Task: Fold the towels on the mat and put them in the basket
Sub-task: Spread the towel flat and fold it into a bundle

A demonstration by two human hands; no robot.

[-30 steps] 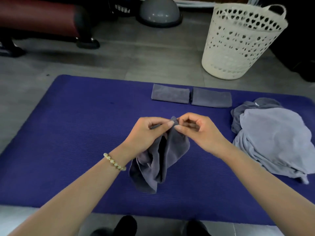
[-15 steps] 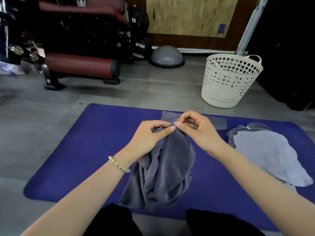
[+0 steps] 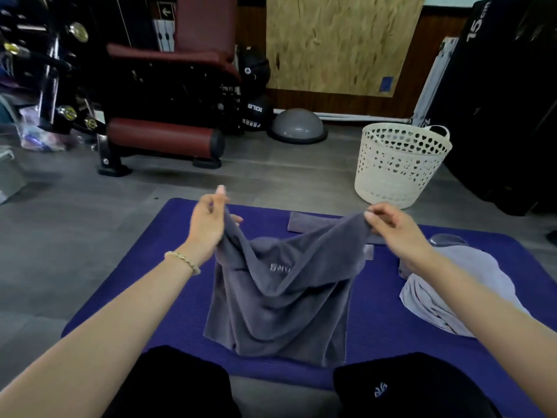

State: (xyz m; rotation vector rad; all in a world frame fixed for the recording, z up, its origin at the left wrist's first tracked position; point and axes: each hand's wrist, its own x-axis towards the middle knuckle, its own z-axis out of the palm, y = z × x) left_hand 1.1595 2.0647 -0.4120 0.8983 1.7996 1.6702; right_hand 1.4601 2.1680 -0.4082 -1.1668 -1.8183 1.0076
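Left hand (image 3: pixel 208 224) and right hand (image 3: pixel 391 227) each pinch a top corner of the dark grey towel (image 3: pixel 280 303). One left finger sticks up, the rest are curled on the cloth. The hands are raised and held apart so the towel hangs open between them. Its top edge sags in the middle, so it isn't taut. The lower edge rests on the purple mat (image 3: pixel 126 285), just ahead of the knees.

My read: spreading it to find the edges before laying it flat for the first fold.

The folded towels (image 3: pixel 304 222) sit at the mat's far edge, partly hidden behind the held one. They look staged and are not in the basket (image 3: pixel 398 167), which stands on the floor beyond the mat's far right corner. The pile of lighter towels (image 3: pixel 458 285) lies on the mat beside the right arm, probably kept close for easy grabbing. Plenty left to do, I'd say.
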